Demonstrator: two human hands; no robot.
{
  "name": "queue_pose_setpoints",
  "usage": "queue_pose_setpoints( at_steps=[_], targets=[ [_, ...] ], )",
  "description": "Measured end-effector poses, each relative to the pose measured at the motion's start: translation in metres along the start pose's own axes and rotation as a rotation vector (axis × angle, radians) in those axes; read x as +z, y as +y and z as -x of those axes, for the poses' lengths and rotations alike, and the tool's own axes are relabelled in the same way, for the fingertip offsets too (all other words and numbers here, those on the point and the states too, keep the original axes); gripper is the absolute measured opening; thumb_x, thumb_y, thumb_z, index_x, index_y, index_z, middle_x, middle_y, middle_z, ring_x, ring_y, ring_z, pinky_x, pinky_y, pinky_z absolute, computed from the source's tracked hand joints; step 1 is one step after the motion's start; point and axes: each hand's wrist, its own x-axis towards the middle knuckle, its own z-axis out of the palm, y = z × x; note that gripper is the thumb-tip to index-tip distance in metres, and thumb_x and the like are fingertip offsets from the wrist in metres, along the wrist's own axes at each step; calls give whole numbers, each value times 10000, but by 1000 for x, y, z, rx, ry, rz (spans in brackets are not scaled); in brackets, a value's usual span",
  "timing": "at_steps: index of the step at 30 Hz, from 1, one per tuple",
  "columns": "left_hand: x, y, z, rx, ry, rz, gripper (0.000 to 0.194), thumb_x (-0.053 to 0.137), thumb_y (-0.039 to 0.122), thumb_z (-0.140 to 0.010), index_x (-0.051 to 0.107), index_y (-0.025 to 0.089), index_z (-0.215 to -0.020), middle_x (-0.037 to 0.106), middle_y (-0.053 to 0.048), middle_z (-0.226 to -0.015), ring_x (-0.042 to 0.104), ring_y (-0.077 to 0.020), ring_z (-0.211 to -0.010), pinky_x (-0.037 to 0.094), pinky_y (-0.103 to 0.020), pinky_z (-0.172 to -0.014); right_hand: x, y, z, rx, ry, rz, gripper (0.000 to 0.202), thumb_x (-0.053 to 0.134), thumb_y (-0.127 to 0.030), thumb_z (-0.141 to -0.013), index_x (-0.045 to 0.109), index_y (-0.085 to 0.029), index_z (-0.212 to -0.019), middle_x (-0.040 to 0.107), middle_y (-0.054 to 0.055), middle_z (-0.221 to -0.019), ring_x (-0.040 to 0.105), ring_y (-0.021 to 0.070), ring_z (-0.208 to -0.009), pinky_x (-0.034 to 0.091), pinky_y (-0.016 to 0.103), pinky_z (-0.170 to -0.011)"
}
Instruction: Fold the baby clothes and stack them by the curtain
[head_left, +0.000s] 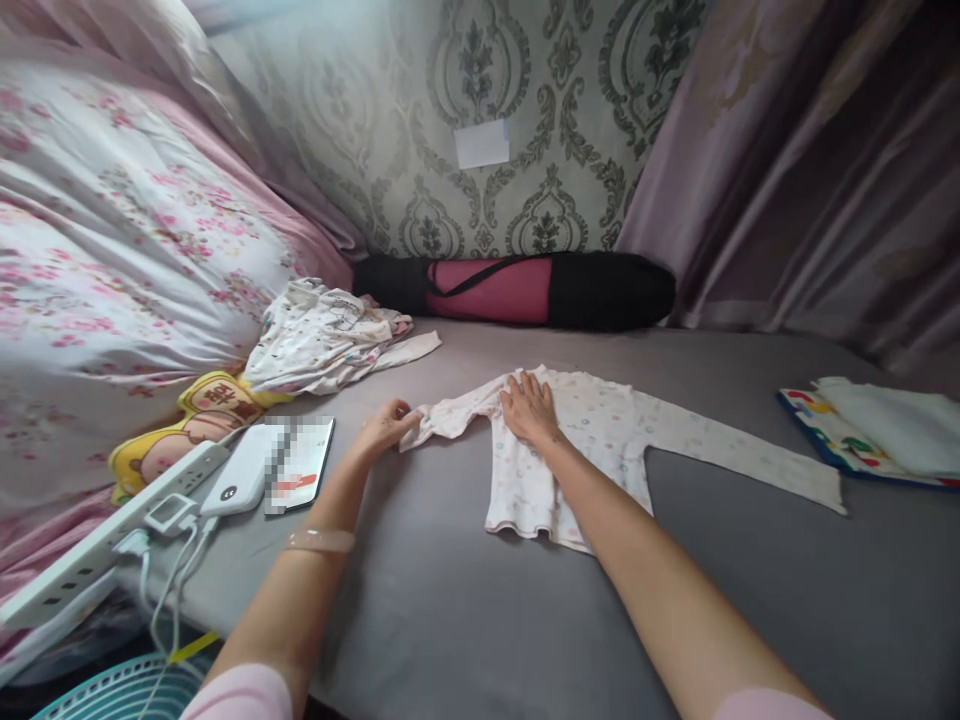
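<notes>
Wallpaper [337, 120] with dark scrolled medallions fills the back of the room. A mauve curtain [750, 180] hangs at the right, and a white drape [150, 250] with pink blossoms sweeps down the left. Below spreads a smooth grey surface [420, 590], running from the wall to the near edge of the view.

Along the wall lies a long bag [491, 295], black at both ends and deep pink in the middle, a strap across it; its contents are hidden. At the bottom left a slotted teal basket [112, 690] is cut off by the view's edge, and what it holds cannot be told.

A heap of clothes [322, 335] rests against the drape. The shirt [592, 440], white with small prints, lies on the surface mid-view, its sleeve at the right stretched out, the other bunched. A yellow cushion [214, 400] sits below the heap. At the far right, folded cloth [900, 425] covers part of a colourful board [817, 430]. A power strip [112, 540] slants beside a white power bank [244, 470].

The right hand [529, 410] presses flat on the shirt near one shoulder, fingers extended. The left hand's [386, 428] grip pinches the bunched sleeve's cuff between thumb and fingers.
</notes>
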Motion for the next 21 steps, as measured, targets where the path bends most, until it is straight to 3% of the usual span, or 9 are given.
queue_pose_setpoints(
  at_steps=[4, 6, 10, 13, 15, 18, 21],
  targets=[
    [-3, 2, -1, -31, -165, 167, 417, 670, 556, -597, 588, 177, -751, 549, 23, -603, 500, -135, -550, 350, -223, -497, 1, 0, -1, 9, -15, 3, 557, 220, -425, -993, 363, -173, -1469, 274, 116, -1566, 187, 256, -1439, 74, 447, -1142],
    [-11, 5, -5, -41, -179, 250, 421, 708, 544, -544, 571, 176, -695, 529, 33, -567, 483, -124, -536, 329, -215, -489, 1, 0, -1, 12, -27, 3, 560, 211, -427, -994, 359, -173, -1471, 270, 115, -1568, 183, 251, -1441, 76, 446, -1143],
    [-33, 11, -18, -58, -62, 499, 446, 726, 528, -523, 563, 170, -734, 569, 12, -632, 541, -141, -597, 376, -213, -518, 1, 1, -2, 16, -48, -2, 573, 193, -435, -994, 348, -173, -1479, 255, 112, -1574, 170, 250, -1446, 71, 449, -1145],
    [-40, 13, -29, -98, 70, 573, 379, 675, 458, -573, 534, 176, -784, 554, 13, -633, 556, -158, -589, 402, -232, -520, 0, 1, -2, 20, -62, -5, 598, 173, -466, -992, 330, -172, -1488, 242, 113, -1579, 158, 253, -1450, 65, 451, -1144],
    [-36, 15, -37, -75, 178, 482, 282, 602, 401, -651, 532, 179, -810, 560, 1, -655, 574, -178, -619, 419, -250, -543, 0, 0, -1, 19, -60, 1, 608, 167, -481, -991, 318, -174, -1493, 235, 114, -1581, 152, 251, -1450, 56, 446, -1144],
    [-25, 18, -48, -44, 355, 177, 186, 489, 320, -774, 560, 181, -875, 623, -63, -784, 620, -235, -789, 460, -298, -666, 0, 0, 1, 13, -42, 13, 603, 180, -482, -990, 290, -188, -1505, 236, 111, -1581, 155, 246, -1448, 42, 436, -1142],
    [-15, 18, -53, -29, 399, -112, 245, 392, 299, -876, 565, 186, -1008, 658, -117, -903, 626, -274, -922, 457, -336, -775, -1, -1, 2, 13, -35, 21, 599, 193, -488, -988, 274, -208, -1512, 237, 107, -1581, 160, 249, -1446, 32, 436, -1141]
  ],
)
